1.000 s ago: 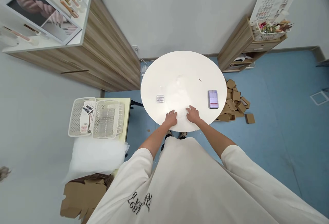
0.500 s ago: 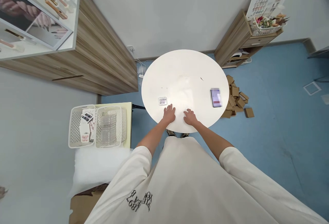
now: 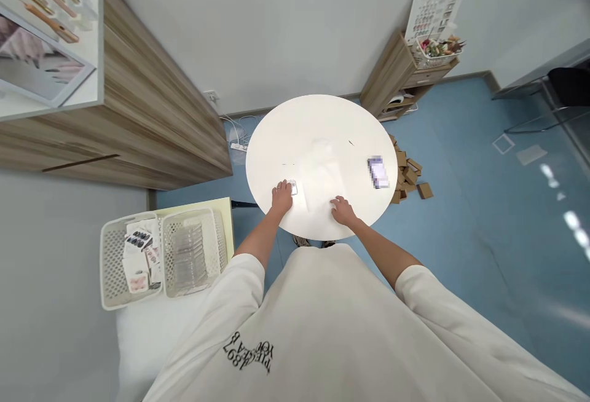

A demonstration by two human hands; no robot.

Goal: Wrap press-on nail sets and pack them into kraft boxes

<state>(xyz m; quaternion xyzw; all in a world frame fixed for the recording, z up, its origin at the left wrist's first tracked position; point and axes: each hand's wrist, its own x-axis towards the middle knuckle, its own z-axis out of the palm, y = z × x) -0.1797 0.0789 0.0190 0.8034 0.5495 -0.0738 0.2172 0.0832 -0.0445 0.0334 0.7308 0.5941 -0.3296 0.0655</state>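
Observation:
My left hand (image 3: 282,197) rests at the near left of the white oval table (image 3: 318,113), fingers stretched forward. Its fingers cover the left part of a small clear flat case (image 3: 294,187); whether they grip it is hidden. Farther right along the near edge, my right hand (image 3: 342,210) touches the tabletop with fingers apart and slightly bent, holding nothing. A purple and white pixelated item (image 3: 378,173) lies near the table's right edge. One thin dark mark (image 3: 351,142) shows farther back.
To the left, a white basket (image 3: 108,267) holds cards and packets, and another basket (image 3: 222,236) holds a row of clear cases. Small brown boxes (image 3: 408,174) are heaped on the floor at right. Wooden cabinets (image 3: 170,101) and a wall stand around the table.
My left hand has moved left onto the small clear case and now hides part of it. My right hand stays in about the same place. The camera view has shifted.

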